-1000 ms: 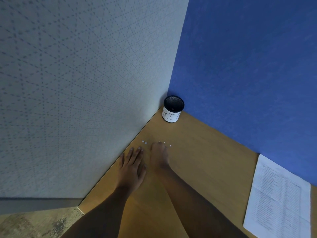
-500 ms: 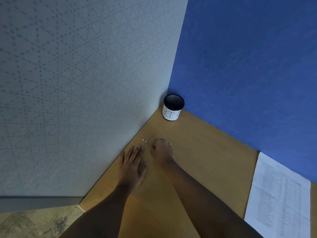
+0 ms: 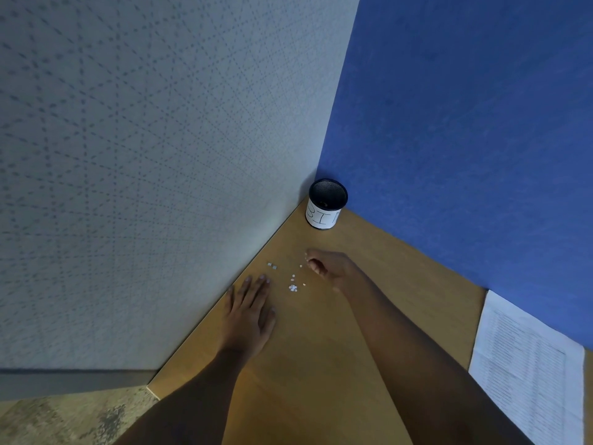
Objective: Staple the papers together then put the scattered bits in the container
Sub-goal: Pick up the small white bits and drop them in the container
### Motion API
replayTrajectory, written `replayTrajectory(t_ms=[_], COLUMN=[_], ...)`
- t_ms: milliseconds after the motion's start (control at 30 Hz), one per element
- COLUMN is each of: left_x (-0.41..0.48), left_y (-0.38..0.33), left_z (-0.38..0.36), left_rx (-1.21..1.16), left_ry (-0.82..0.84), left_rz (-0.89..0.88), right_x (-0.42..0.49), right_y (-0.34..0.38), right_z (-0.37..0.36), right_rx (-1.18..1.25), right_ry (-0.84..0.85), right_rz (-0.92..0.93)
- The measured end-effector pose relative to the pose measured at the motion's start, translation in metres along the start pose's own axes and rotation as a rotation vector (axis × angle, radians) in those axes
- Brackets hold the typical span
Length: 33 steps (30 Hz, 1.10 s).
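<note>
The paper bits (image 3: 292, 286) lie loose on the counter (image 3: 321, 348), between the fingers of the two hands; a main cluster and several strays nearer the right fingertips. Judged very light, thin and flat: they will slide or scatter under any draught, so pinch or sweep them together at the counter surface.

The left hand (image 3: 248, 311) rests flat, fingers spread. The right hand (image 3: 327, 266) is curled with fingertips drawn together; whether it holds bits cannot be determined.

The mesh container (image 3: 326, 204) stands beyond the right fingers, in the corner. Its contents are too dark to read. The stapled papers (image 3: 529, 367) are cut off at the frame edge; no staple is discernible.
</note>
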State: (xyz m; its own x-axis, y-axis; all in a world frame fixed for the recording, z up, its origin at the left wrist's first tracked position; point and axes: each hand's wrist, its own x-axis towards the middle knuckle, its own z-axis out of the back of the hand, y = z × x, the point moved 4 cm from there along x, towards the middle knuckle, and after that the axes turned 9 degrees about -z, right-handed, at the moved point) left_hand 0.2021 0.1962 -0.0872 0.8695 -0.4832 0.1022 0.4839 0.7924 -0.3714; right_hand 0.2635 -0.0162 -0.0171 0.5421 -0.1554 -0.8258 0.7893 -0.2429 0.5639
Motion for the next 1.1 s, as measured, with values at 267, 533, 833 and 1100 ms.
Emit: replayTrajectory(t_ms=[267, 533, 833, 1100], left_x=[0.001, 0.000, 0.001, 0.002], left_y=[-0.001, -0.001, -0.001, 0.000], left_z=[0.001, 0.002, 0.004, 0.004], left_rx=[-0.013, -0.023, -0.031, -0.021], left_ry=[-0.005, 0.004, 0.000, 0.001], left_rz=[0.003, 0.007, 0.005, 0.008], right_x=[-0.008, 0.002, 0.007, -0.006], right_y=[0.103, 0.155, 0.158, 0.129], right_z=[0.015, 0.025, 0.020, 0.017], right_rx=[0.214, -0.499, -0.660, -0.530], right_ry=[0.057, -0.457, -0.519, -0.485], right_rz=[0.194, 0.507, 0.632, 0.856])
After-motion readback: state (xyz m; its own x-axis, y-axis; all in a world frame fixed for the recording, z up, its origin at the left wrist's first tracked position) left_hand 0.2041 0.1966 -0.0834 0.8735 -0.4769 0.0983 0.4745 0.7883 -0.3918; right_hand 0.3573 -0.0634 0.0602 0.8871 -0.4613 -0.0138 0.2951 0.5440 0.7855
